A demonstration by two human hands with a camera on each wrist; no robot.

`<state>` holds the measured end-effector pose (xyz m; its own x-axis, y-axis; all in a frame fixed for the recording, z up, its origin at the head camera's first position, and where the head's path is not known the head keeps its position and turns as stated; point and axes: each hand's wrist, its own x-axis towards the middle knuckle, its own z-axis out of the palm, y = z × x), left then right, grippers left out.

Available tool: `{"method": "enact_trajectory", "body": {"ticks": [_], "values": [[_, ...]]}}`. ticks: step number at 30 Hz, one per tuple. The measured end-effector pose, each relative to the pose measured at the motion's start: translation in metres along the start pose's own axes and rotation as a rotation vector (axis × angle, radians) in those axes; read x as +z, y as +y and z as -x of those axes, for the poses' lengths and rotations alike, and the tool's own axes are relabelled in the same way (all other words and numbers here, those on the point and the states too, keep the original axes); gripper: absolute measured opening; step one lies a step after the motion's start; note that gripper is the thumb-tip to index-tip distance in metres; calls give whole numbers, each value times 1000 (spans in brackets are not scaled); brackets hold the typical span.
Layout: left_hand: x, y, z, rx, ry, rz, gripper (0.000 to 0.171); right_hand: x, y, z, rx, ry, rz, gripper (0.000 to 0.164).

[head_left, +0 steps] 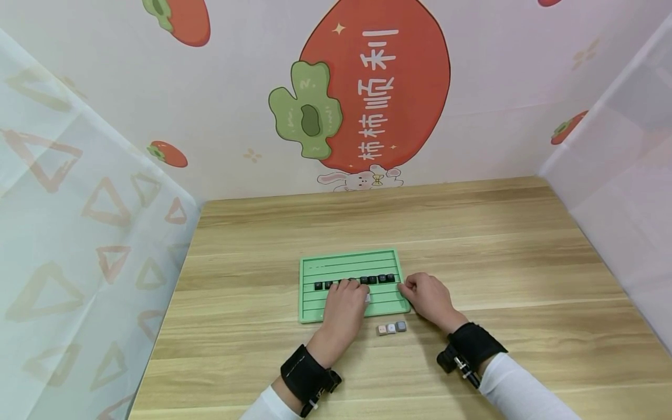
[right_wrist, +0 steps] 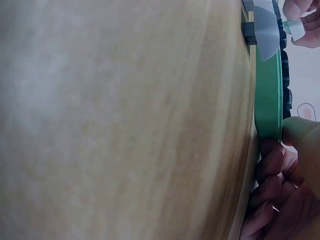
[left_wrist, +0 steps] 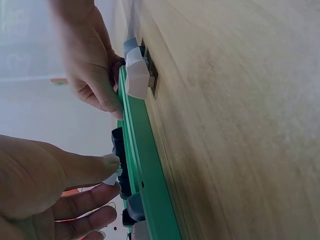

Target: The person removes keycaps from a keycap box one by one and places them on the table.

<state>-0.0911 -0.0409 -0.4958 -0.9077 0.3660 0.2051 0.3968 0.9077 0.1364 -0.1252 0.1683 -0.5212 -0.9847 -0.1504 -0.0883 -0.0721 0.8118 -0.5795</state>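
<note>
A green tray (head_left: 315,313) with raised ridges lies on the table, holding a row of black keycaps (head_left: 382,279). Over its front middle is my left hand (head_left: 345,306), pinching a small whitish keycap (left_wrist: 112,178) between thumb and finger, close to the black row. My right hand (head_left: 430,298) holds the tray's right edge; in the right wrist view its thumb (right_wrist: 296,131) lies at the top rim with the other fingers curled by the side. Part of the black row is hidden behind the left hand.
Just in front of the tray, a beige keycap (head_left: 381,330), a white keycap (head_left: 391,329) and a grey keycap (head_left: 401,326) sit side by side on the wooden table (head_left: 236,280). Printed sheets (head_left: 236,105) stand at the back and both sides.
</note>
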Motion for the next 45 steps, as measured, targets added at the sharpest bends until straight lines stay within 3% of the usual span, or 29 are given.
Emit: {"method": "enact_trajectory", "body": {"ticks": [12,45], "values": [[1,2,4,4,23,-23,16,0,0,0,-9,-5,-12,44],[-6,8,12,26,-13,-25,19,1,1,-1,1,-11,-2,46]]}}
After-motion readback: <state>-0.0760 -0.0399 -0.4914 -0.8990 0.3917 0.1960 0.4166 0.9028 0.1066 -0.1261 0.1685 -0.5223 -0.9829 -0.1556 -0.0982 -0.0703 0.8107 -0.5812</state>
